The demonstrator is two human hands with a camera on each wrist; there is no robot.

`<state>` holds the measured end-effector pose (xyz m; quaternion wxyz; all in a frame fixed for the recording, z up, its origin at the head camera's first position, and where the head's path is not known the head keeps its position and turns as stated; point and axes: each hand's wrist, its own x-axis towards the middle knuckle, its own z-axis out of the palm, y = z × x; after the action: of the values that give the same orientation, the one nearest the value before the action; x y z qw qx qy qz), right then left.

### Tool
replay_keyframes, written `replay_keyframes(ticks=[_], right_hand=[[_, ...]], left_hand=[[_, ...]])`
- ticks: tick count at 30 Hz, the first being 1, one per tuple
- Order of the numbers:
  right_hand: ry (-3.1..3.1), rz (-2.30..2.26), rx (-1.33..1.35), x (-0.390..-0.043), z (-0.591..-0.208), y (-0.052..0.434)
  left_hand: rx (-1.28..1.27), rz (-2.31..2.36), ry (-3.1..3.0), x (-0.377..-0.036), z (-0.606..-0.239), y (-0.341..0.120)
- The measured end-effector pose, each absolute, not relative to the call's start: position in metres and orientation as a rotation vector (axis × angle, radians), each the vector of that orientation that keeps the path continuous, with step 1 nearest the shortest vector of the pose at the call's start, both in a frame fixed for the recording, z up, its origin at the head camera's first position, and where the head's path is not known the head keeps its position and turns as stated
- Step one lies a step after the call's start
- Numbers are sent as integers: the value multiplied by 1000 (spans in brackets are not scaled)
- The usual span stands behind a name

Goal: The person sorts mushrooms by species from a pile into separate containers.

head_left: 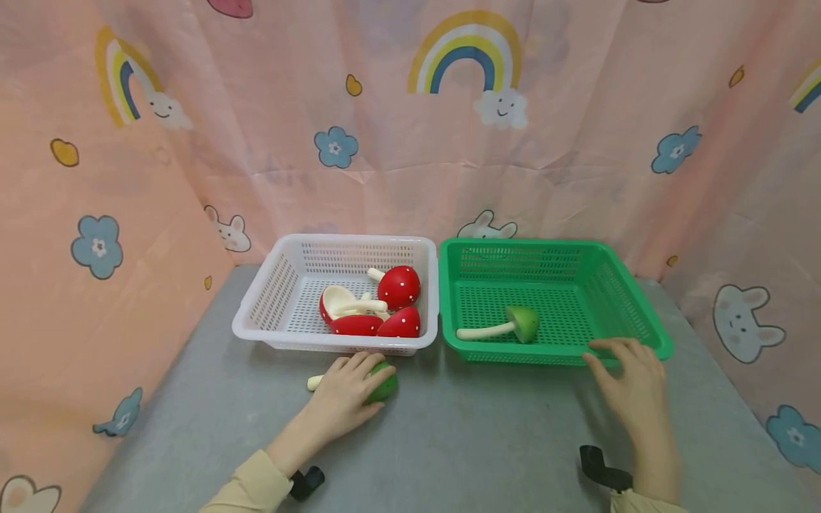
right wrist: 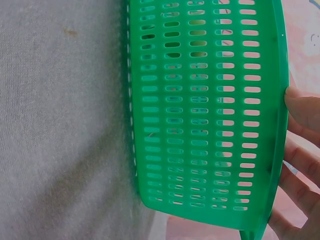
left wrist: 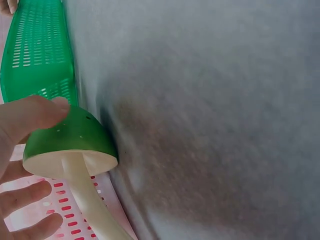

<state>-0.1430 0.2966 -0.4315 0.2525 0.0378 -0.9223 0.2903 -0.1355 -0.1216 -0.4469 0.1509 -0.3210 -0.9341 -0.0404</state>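
My left hand (head_left: 346, 392) lies over a green toy mushroom (left wrist: 75, 135) on the grey table, just in front of the white basket (head_left: 333, 343). Its thumb presses the green cap, with an index finger behind it; the cream stem points left in the head view. At the near right rim of the green basket (right wrist: 200, 220) is my right hand (head_left: 631, 381), fingers reaching over the rim and thumb tip right at its edge. Inside that basket lies another green mushroom (head_left: 524, 324). Several red mushrooms with white dots (head_left: 399, 287) lie in the white basket.
Both baskets stand side by side at the back of the grey table (head_left: 474, 442). Behind them hangs a pink curtain (head_left: 398, 192) printed with rainbows, flowers and rabbits. A black strap part (head_left: 603, 470) shows at the right wrist.
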Motion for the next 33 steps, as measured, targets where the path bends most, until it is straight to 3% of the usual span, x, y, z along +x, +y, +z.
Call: replay_keyframes(ticks=[19,33], right_hand=[[-2538,769,88,-143,-433,298],[-2481,770,127,-143,-435,297]], left_hand=[[-987,-24,-2640,-138,-447,-126],[-1040,-103,-2538,-132,-430,-105]])
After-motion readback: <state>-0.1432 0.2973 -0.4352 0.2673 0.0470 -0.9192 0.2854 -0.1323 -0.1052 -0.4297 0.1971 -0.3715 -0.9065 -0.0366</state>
